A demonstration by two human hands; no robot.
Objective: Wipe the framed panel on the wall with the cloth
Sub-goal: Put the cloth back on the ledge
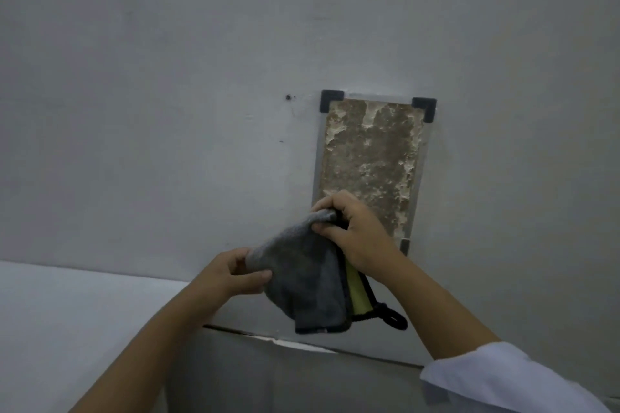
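Pale grey wall [167, 77] fills nearly the whole view, dim and evenly lit, with a small dark hole [288, 97] in it just left of the panel's top. On the wall hangs the panel [370, 157], a tall rectangle in a thin light frame, its face mottled brown and flaking white. Dark corner caps [331, 100] sit on its two upper corners; a smaller grey piece shows at the lower right corner, and the lower left corner is hidden behind the right hand.

Both hands hold the cloth [302, 282] in front of the wall, below and to the left of the panel's lower edge. It is grey, folded over, with a yellow-green side showing along its right edge, black trim and a black loop [393, 318] hanging at the bottom right. The right hand [359, 231] is closed on the cloth's top corner, thumb and fingers pinching the bunched fabric, and covers the panel's bottom left part. The left hand [231, 273] pinches the cloth's left edge between thumb and fingers. A white sleeve [496, 375] covers the right forearm near the lower right corner of the view; the left forearm is bare.

Below the hands a dark seam [302, 344] runs across the wall, and a lighter flat surface [67, 305] lies at the lower left.
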